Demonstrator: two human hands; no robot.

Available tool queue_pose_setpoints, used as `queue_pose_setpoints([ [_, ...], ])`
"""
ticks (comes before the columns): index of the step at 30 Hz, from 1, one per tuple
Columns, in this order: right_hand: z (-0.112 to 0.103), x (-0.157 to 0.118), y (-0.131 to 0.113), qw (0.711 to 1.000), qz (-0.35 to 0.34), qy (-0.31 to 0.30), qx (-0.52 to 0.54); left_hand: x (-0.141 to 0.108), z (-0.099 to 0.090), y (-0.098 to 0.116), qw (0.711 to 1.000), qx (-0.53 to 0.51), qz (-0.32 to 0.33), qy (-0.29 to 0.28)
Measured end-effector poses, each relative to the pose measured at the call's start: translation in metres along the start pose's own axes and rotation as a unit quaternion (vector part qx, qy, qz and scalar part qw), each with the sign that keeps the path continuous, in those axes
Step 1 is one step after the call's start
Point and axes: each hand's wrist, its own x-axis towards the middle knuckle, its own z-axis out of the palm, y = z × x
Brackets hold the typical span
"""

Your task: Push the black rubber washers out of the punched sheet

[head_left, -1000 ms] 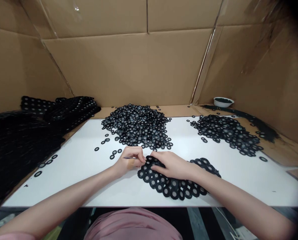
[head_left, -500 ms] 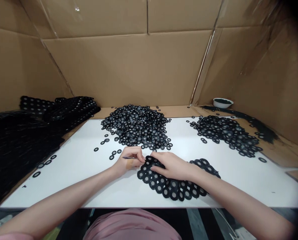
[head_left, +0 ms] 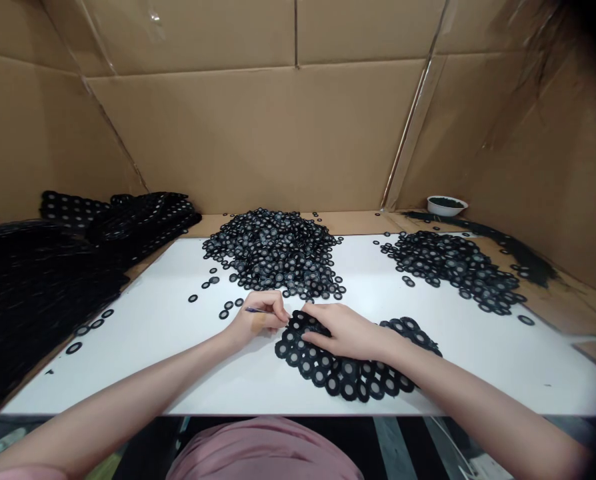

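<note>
Your rings (head_left: 328, 373): black, grey centres, heaped on white table (head_left: 128, 380). Black sheet (head_left: 38, 300) at left, white dots in rows. Tan cardboard (head_left: 248, 133) walls behind, darker seams. White bowl (head_left: 445, 205), dark green contents; near-black streak (head_left: 508, 250) running right of it. Your left hand (head_left: 258, 319): tan plaster (head_left: 259, 325) on it, tool (head_left: 253, 309) dark blue. Your top (head_left: 263, 453) pink, dusky shade.

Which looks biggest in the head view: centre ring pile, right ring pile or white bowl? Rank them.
1. Centre pile of black rings and right pile of black rings: about equal, too close to rank.
2. White bowl: clearly smallest, though it sits farther back.
</note>
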Motion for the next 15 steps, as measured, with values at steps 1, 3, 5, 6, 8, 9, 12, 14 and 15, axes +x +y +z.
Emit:
queue_pose_setpoints([
  [1, 0.0001, 0.0000, 0.0000, 1.000, 0.000, 0.001, -0.001, 0.0002, 0.0000, 0.0002, 1.000, -0.004, -0.006, 0.000],
  [3, 0.0000, -0.0001, -0.0001, 1.000, -0.001, 0.001, -0.004, 0.0007, -0.0002, 0.0004, 1.000, -0.010, -0.010, 0.002],
  [5, -0.0002, -0.0001, -0.0002, 1.000, 0.000, 0.001, -0.008, 0.0015, -0.0005, 0.0004, 1.000, -0.016, -0.012, 0.001],
  [6, -0.0004, 0.0000, -0.0002, 1.000, 0.000, 0.000, -0.009, 0.0019, -0.0006, 0.0003, 1.000, -0.020, -0.014, 0.000],
  [8, -0.0005, 0.0001, -0.0001, 1.000, 0.001, 0.000, -0.011, 0.0025, -0.0008, 0.0001, 0.999, -0.028, -0.015, -0.005],
  [9, -0.0005, 0.0002, -0.0001, 1.000, 0.001, -0.001, -0.011, 0.0027, -0.0008, 0.0000, 0.999, -0.031, -0.016, -0.007],
  [12, 0.0000, 0.0002, 0.0002, 1.000, 0.000, 0.001, -0.008, 0.0029, -0.0009, -0.0005, 0.999, -0.033, -0.016, -0.002],
  [14, 0.0003, 0.0000, 0.0003, 1.000, -0.001, 0.002, -0.006, 0.0029, -0.0010, -0.0010, 0.999, -0.031, -0.014, -0.002],
  [15, 0.0004, -0.0001, 0.0002, 1.000, -0.002, 0.003, -0.006, 0.0028, -0.0011, -0.0013, 0.999, -0.031, -0.014, -0.001],
])
